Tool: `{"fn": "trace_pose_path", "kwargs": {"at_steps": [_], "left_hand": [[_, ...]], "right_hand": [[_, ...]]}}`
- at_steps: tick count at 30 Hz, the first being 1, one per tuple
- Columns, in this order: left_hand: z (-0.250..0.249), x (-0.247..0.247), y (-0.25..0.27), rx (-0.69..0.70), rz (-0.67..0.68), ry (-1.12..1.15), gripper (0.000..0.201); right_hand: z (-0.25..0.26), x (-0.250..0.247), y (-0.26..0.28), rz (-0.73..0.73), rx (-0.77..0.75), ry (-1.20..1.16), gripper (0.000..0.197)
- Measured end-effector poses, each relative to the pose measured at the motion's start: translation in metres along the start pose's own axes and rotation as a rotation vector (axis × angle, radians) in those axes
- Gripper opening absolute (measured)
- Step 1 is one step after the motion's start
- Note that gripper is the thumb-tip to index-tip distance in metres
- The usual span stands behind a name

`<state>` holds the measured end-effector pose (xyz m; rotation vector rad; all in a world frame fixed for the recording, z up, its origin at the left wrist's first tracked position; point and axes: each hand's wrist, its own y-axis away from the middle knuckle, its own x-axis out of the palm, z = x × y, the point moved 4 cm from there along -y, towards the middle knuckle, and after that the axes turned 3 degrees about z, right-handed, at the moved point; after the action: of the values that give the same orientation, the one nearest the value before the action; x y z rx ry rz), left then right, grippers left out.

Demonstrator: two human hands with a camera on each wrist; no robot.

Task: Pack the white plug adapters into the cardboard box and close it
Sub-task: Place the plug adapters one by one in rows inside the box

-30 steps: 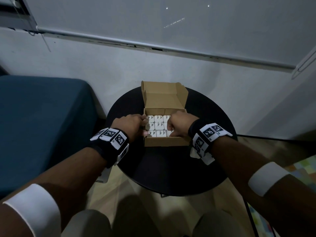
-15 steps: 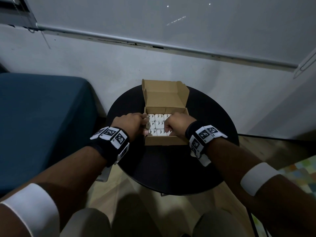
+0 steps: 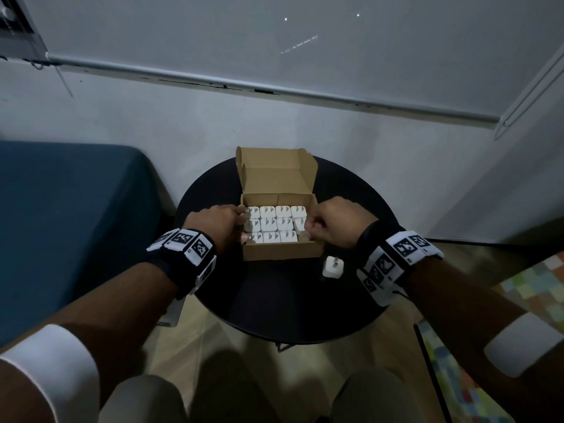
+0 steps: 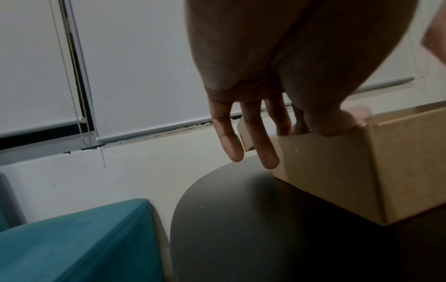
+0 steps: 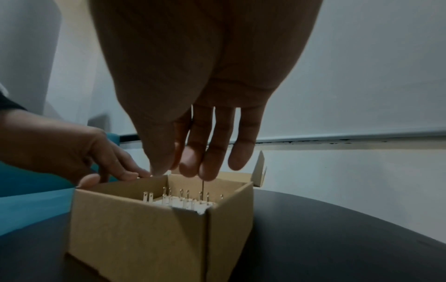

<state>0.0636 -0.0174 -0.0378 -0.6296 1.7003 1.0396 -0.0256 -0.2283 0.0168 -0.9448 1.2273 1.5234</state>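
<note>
The cardboard box (image 3: 280, 251) stands open on the round black table (image 3: 274, 294), its lid (image 3: 276, 172) upright at the back. White plug adapters (image 3: 270, 224) fill it in rows, prongs up (image 5: 185, 200). One more adapter (image 3: 332, 267) lies on the table by the box's front right corner. My left hand (image 3: 219, 221) rests on the box's left wall (image 4: 337, 171), thumb on the near corner, fingers (image 4: 265, 156) straight down outside. My right hand (image 3: 329, 224) hovers at the box's right end, fingertips (image 5: 210, 173) pointing down, holding nothing that I can see.
A teal upholstered seat (image 3: 61, 224) stands close to the table's left. A white wall and a roller blind (image 3: 274, 41) are right behind the table. A colourful mat (image 3: 534, 285) covers the floor at right. My knees (image 3: 146, 398) are below the table's near edge.
My right hand has moved right, off the adapters to the box's right end, uncovering the rows. The loose adapter on the table now shows. The left hand has stayed on the left wall.
</note>
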Motion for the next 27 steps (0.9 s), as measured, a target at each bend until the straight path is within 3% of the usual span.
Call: {"fn": "trace_pose_path", "kwargs": {"at_steps": [9, 14, 17, 23, 27], "left_hand": [[-0.01, -0.008, 0.009, -0.047, 0.01, -0.054, 0.063], [-0.012, -0.008, 0.009, -0.053, 0.008, -0.058, 0.061], [-0.01, -0.007, 0.007, -0.053, 0.031, -0.056, 0.063], [-0.01, -0.008, 0.007, -0.052, 0.017, -0.044, 0.057], [-0.008, -0.007, 0.005, -0.04, 0.023, -0.04, 0.06]], "right_hand": [[-0.026, 0.026, 0.031, 0.183, 0.044, -0.022, 0.006], [-0.033, 0.046, 0.031, 0.311, 0.032, 0.205, 0.048], [-0.034, 0.058, 0.032, 0.362, 0.023, 0.216, 0.059], [-0.026, 0.053, 0.032, 0.352, 0.015, 0.126, 0.04], [-0.01, 0.013, 0.031, 0.164, -0.079, 0.01, 0.044]]}}
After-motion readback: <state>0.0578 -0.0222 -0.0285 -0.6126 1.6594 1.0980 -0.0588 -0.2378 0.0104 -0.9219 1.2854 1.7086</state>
